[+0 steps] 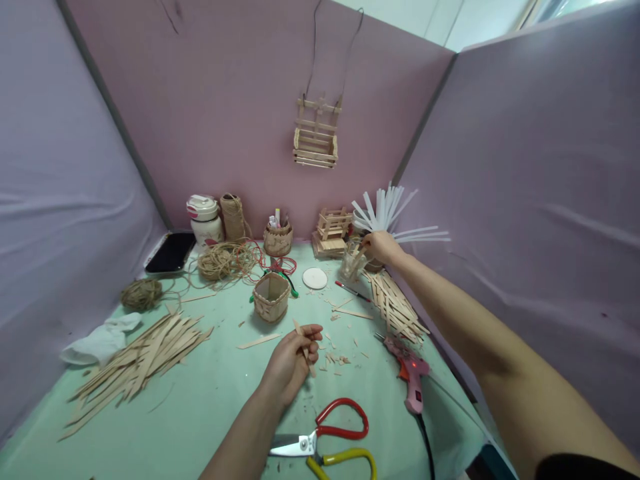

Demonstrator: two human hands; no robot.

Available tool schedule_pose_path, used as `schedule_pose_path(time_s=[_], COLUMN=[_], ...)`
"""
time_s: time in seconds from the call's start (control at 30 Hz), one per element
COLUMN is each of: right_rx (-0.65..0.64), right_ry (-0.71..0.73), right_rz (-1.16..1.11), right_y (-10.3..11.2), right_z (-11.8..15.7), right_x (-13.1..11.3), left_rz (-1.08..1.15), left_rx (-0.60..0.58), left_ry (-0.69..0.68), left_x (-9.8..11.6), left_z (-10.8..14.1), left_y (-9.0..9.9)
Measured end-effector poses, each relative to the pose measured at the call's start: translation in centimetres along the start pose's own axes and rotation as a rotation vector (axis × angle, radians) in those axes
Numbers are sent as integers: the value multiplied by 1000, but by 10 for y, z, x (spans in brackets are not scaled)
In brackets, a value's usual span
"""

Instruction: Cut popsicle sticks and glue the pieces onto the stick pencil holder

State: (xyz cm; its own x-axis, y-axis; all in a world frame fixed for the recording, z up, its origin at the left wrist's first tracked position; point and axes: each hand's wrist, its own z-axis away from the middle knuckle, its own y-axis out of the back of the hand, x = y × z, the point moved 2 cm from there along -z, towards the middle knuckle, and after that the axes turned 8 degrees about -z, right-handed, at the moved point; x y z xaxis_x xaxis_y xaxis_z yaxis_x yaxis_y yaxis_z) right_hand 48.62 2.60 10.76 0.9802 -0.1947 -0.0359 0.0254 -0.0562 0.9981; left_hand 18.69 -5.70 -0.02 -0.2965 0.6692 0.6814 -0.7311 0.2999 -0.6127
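We note the left hand point(290, 360) pinching a flat wooden stick point(299, 329) mid-desk point(215, 407); right hand point(384, 247) at the glass jar point(347, 268), back-right corner, grip we can't tell. Glue gun point(414, 372) toward right edge, likely for easy reach.

Held wooden strip point(299, 328) pale tan, strip pile point(150, 350) at left same tan; tabletop point(175, 433) pale mint green; back wall point(225, 100) dusty pink, right wall point(540, 200) greyish lilac; scissors point(308, 445) with one red handle point(345, 434), one yellow, blades point(289, 451) silver; glue gun point(414, 387) pink, trigger point(403, 371) orange-red, lamp point(414, 365) glowing red, cord point(426, 440) black; fanned sticks point(384, 210) translucent white; jar point(207, 230) white with pink patches; twine ball point(141, 294) brown; wire point(294, 265) bright red; cloth point(97, 341) white; disc point(315, 278) off-white
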Motion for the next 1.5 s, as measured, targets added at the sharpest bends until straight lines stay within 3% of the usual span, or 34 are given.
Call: schedule_pose_path(time_s=[0.53,0.77,0.97,1.2,1.5], right_rx=[23,15,-75,-342,-448], right_ry=[-75,-76,-32,52,94], right_rz=[38,8,-61,-130,-182], right_y=[18,13,13,0,-13], right_z=[11,11,1,-21,-26], right_x=[4,6,8,1,0], left_rz=[-17,-24,-24,-22,-37], left_rx=[17,39,28,34,30], left_ry=[-6,1,-14,-17,-4], left_x=[0,2,0,2,-2], left_z=[0,2,0,2,2], left_y=[-2,-3,-1,-2,-3])
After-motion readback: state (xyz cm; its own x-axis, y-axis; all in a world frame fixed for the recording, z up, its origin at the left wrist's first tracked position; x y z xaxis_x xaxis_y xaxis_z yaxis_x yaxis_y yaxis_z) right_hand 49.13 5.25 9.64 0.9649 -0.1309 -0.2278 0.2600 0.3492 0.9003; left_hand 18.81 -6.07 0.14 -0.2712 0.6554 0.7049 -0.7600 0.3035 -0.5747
